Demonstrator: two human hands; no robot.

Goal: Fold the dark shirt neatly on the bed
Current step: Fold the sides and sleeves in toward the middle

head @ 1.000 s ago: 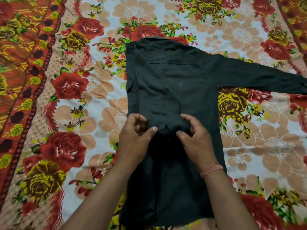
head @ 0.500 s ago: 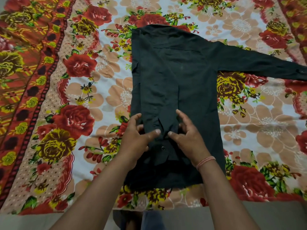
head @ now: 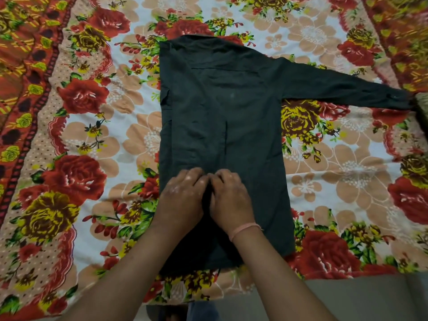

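The dark shirt (head: 222, 107) lies flat, back up, on the flowered bed sheet (head: 92, 140), with its collar at the far end. Its left side is folded in to a straight edge. The right sleeve (head: 347, 89) stretches out sideways to the right. My left hand (head: 183, 195) and my right hand (head: 231, 198) rest palm down, side by side, on the lower middle of the shirt. Their knuckles touch, and the bent fingertips press into the fabric at a fold. A pink band (head: 243, 229) circles my right wrist.
The bed's near edge runs along the bottom, with grey floor (head: 359, 297) beyond it at the lower right. An orange patterned border (head: 20, 66) of the sheet lines the left side. A dark object (head: 422, 112) sits at the right edge by the sleeve cuff.
My hands have drawn together and turned palm down on the shirt, where before their thumbs and fingers were spread, pinching the fabric. The view has pulled back, and the whole shirt shows.
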